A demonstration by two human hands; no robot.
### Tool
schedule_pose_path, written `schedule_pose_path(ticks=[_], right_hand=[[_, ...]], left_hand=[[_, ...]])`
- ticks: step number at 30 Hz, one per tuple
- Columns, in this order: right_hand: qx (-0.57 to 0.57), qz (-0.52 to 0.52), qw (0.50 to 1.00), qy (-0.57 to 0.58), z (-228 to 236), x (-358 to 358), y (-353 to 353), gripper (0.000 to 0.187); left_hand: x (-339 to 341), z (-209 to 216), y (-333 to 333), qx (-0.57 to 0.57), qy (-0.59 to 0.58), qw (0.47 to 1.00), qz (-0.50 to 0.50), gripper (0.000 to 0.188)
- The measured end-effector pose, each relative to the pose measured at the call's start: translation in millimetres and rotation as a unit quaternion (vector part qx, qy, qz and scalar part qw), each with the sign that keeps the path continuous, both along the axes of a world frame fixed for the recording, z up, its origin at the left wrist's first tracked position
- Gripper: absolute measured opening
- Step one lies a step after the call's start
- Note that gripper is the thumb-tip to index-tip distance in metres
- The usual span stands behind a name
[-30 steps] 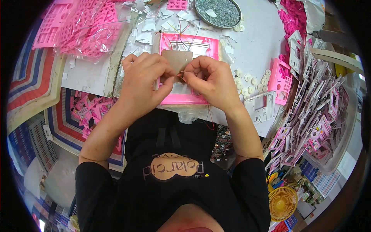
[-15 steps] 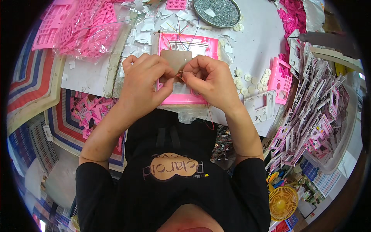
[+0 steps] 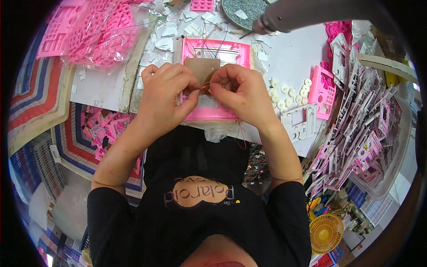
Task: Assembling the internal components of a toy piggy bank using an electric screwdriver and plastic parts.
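Note:
A pink plastic casing (image 3: 243, 50) lies in front of me, with a flat brown board (image 3: 195, 66) over its middle. Thin coloured wires (image 3: 209, 38) rise from its far edge. From the left, my left hand (image 3: 167, 91) closes thumb and forefinger on thin wires (image 3: 206, 85) above the casing. My right hand (image 3: 244, 93) pinches at the same wires from the other side, its fingertips almost touching the left ones. Fingers partly hide the wire ends. A red wire (image 3: 243, 138) dangles off the near right corner.
A grey power screwdriver (image 3: 307, 15) hangs over the far right, near a round tray of screws (image 3: 249, 11). White plastic wheels (image 3: 289, 93) and a pink panel (image 3: 322, 93) lie rightward. A heaped bin (image 3: 396, 164) stands beyond; bagged pink parts (image 3: 104, 35) sit far left.
The grey screwdriver has swung left from the right edge, now reaching over the table beside the screw tray. Both hands stay nearly where they were, still pinching the wires.

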State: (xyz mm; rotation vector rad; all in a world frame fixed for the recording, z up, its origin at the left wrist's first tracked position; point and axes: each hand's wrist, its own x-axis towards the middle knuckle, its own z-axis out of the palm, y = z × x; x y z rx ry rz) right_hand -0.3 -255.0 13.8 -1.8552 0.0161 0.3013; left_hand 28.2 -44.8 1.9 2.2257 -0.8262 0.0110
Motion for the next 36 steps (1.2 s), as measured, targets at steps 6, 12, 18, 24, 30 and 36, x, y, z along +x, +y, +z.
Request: schedule_pose_path(ticks=[6,12,18,24,30,36], right_hand=[[-0.014,-0.006,1.0,-0.005,0.5,-0.3,1.4,0.012],[-0.168,0.01,0.937,-0.305,-12.1,-9.0,10.1,0.018],[-0.073,-0.02,0.977,-0.198,-7.4,-25.9,16.4,0.016],[-0.126,0.015,0.934,-0.335,-17.0,-35.8,20.6,0.017],[-0.199,0.074,0.887,-0.41,-22.9,-33.8,21.6,0.019],[-0.294,0.091,0.86,-0.408,-17.4,-34.7,21.0,0.024]], left_hand=[[0.5,-1.3,-0.6,-0.027,0.025,0.999,-0.002,0.011],[-2.4,-6.8,-2.0,-0.183,0.226,0.957,-0.007,0.007],[-7.4,-5.1,-1.3,-0.12,0.101,0.987,-0.022,0.007],[0.5,8.4,3.7,-0.057,0.33,0.941,0.037,0.009],[23.2,19.1,6.3,-0.102,0.559,0.822,-0.028,0.014],[16.3,12.8,7.4,-0.023,0.206,0.974,-0.089,0.011]])
